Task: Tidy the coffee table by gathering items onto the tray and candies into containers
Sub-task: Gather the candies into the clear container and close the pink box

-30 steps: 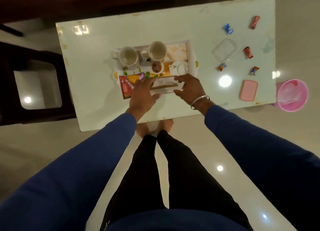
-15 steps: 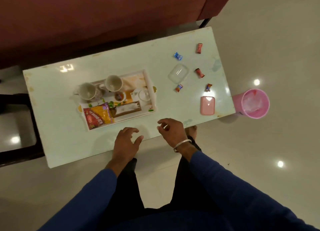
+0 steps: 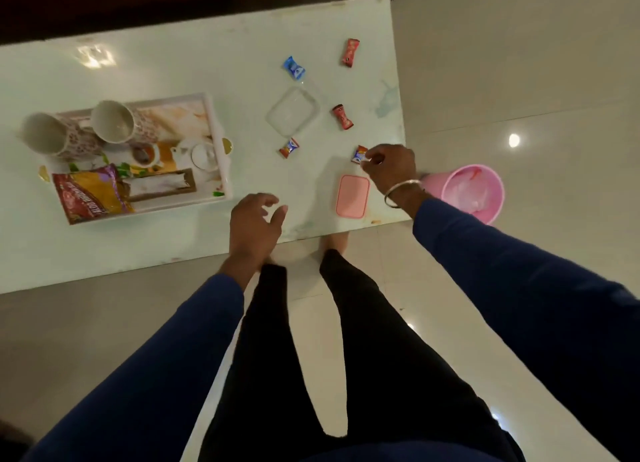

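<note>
My left hand [image 3: 256, 224] hovers over the near table edge, fingers spread and loosely curled, empty, kept free, I judge, for the containers. Just right of it lies the pink lid [image 3: 352, 196], off so candies can go in. My right hand [image 3: 391, 165] is at the near right corner, fingertips pinching the nearest candy [image 3: 359, 154], which looks barely off the table [image 3: 207, 63], if at all. Beyond: the clear container [image 3: 292, 115], open and empty, with four more candies loose around it. Tray [image 3: 216, 129] to the left holds mugs, teapot and snack packet, so that part looks done.
</note>
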